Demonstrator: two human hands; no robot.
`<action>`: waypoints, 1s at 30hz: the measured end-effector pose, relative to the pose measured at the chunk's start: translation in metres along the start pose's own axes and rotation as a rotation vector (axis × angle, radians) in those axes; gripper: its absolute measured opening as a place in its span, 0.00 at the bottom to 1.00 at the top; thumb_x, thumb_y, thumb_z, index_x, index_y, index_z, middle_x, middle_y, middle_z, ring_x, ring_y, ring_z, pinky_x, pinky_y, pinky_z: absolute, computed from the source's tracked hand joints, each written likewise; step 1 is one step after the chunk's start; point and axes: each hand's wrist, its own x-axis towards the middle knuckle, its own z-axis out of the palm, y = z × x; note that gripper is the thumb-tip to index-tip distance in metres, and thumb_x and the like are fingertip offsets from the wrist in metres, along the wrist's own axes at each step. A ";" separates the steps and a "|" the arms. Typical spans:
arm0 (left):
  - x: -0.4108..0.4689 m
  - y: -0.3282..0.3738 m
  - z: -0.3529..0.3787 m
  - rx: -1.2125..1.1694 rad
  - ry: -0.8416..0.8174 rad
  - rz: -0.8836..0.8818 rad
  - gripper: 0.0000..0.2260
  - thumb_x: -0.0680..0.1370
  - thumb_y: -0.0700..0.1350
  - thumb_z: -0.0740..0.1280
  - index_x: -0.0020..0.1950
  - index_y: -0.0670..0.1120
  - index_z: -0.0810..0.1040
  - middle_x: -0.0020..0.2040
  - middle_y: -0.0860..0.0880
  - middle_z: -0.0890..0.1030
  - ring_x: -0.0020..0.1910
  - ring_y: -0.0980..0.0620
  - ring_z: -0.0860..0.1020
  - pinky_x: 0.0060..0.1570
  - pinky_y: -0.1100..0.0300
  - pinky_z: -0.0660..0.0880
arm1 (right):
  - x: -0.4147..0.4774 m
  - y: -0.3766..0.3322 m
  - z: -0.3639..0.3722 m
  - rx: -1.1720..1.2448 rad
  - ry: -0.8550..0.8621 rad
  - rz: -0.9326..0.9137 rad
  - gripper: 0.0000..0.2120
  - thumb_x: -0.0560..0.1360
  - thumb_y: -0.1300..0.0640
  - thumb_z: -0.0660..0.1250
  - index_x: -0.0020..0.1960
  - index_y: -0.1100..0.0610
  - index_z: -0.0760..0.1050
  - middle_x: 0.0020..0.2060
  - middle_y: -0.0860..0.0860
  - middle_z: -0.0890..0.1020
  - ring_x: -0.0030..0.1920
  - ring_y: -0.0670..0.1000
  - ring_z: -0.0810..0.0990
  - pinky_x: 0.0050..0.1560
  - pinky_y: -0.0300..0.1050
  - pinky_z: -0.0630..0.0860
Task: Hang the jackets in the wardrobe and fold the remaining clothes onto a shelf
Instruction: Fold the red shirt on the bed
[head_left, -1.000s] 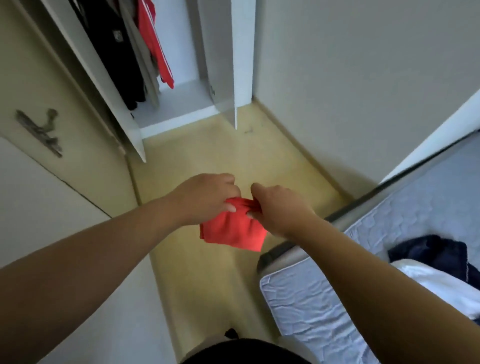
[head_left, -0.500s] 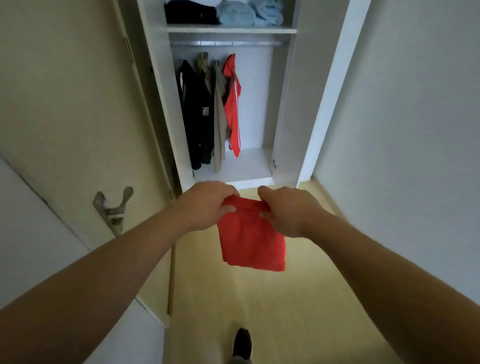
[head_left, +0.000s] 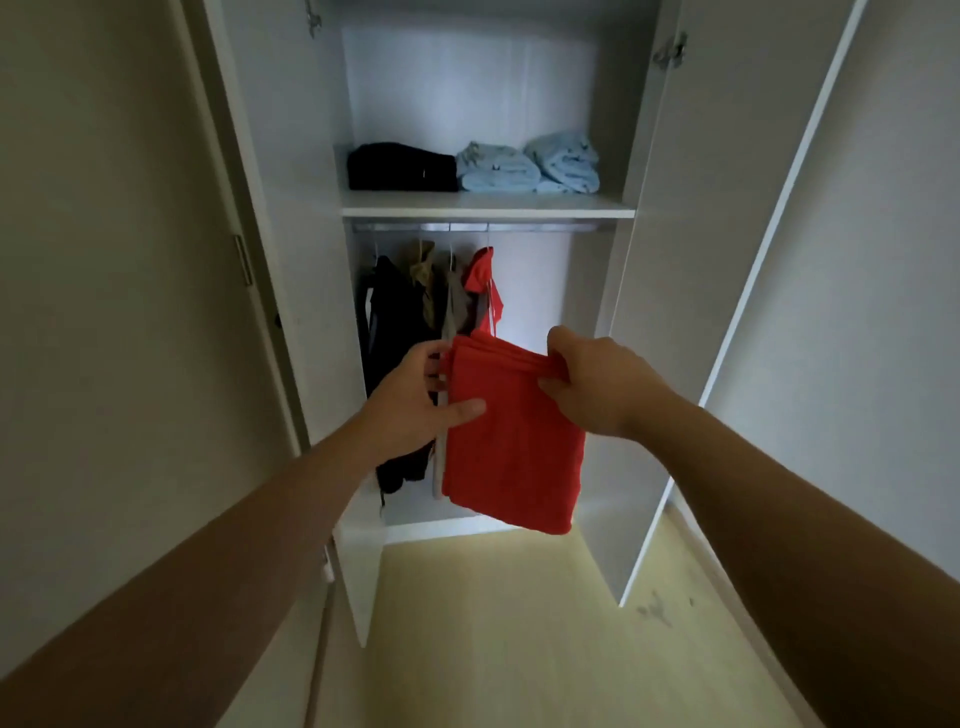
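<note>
left grip and right grip pinch red cloth before open wardrobe over yellowish floor.

The single wide-angle view sits on the person's head, facing forward and slightly down into the tall white open wardrobe from close by. The bare forearms enter from 7 and 5 o'clock, meeting at centre on a folded red cloth. The white shelf lies at 12 o'clock, the pale yellow floor at 6.
</note>
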 end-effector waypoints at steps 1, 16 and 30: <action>0.028 -0.008 -0.004 -0.072 -0.046 -0.028 0.45 0.61 0.62 0.82 0.74 0.56 0.67 0.64 0.55 0.77 0.61 0.56 0.79 0.62 0.54 0.78 | 0.027 0.009 -0.005 0.037 0.022 0.016 0.07 0.80 0.50 0.63 0.50 0.51 0.67 0.38 0.50 0.77 0.38 0.51 0.77 0.37 0.47 0.74; 0.394 -0.034 -0.078 -0.314 -0.306 0.008 0.44 0.54 0.55 0.87 0.68 0.47 0.79 0.62 0.48 0.84 0.62 0.45 0.81 0.65 0.47 0.76 | 0.352 0.110 -0.068 0.411 0.352 0.088 0.09 0.78 0.54 0.70 0.51 0.57 0.72 0.46 0.58 0.82 0.48 0.61 0.82 0.52 0.59 0.80; 0.652 0.016 -0.149 0.431 0.269 0.326 0.19 0.68 0.47 0.82 0.56 0.50 0.81 0.48 0.53 0.84 0.46 0.56 0.82 0.49 0.56 0.79 | 0.613 0.231 -0.078 0.080 0.395 -0.006 0.09 0.70 0.58 0.65 0.49 0.50 0.76 0.46 0.52 0.83 0.49 0.58 0.80 0.51 0.53 0.79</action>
